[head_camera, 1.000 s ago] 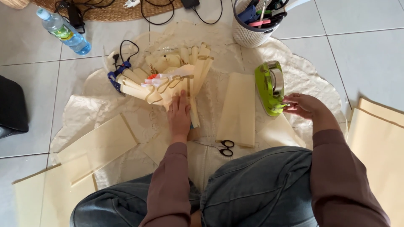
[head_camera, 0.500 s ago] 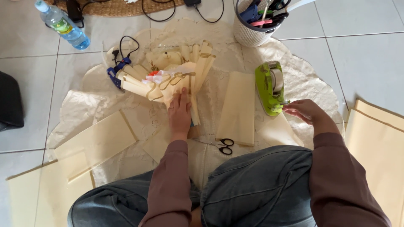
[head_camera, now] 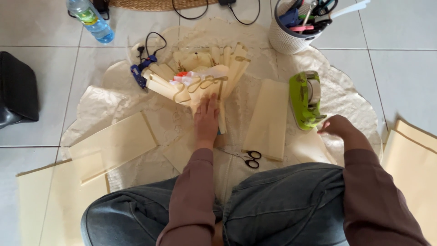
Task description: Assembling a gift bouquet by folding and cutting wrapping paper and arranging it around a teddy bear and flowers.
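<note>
Bottle: I see a clear bottle (head_camera: 91, 20) with a blue cap and green label, lying top left on the tiles.
Tub: a white tub (head_camera: 291, 34) of pens and scissors stands top right.
Dispenser: a green tape dispenser (head_camera: 304, 100) sits right of a folded cream sheet (head_camera: 268, 120).
Bouquet: a cream paper bouquet (head_camera: 200, 82) lies centre on the lace cloth (head_camera: 104, 102).
Left hand: my left hand (head_camera: 205, 120) lies flat on the bouquet's stem, fingers straight and together.
Right hand: my right hand (head_camera: 337, 127) sits just below the dispenser, fingers loosely curled; I cannot tell if they pinch anything.
Scissors: black scissors (head_camera: 250, 158) lie near my knee.
</note>
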